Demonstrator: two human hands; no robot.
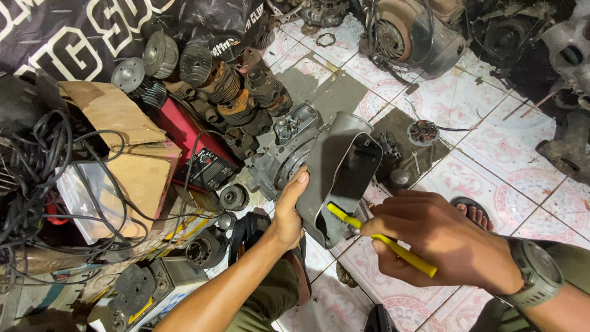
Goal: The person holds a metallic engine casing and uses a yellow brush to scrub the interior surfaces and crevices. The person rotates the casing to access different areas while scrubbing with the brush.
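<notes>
Both my hands on a grey metal cover, brush at its lower edge.

My left hand (289, 212) is wrapped around the left edge of the grey cover (335, 166), propping it tilted above the tiled floor (491, 147). My right hand (439, 237) is fisted round a yellow-handled brush (381, 240), its tip touching the cover's lower rim. Engine cylinders (233, 92) and tangled cables (37, 172) crowd the left; open tiles lie to the right, near my sandalled foot (473, 212).

Left hand (289, 212) grips with thumb up; right hand (433, 243) has its fingers (384, 229) curled tight.
</notes>
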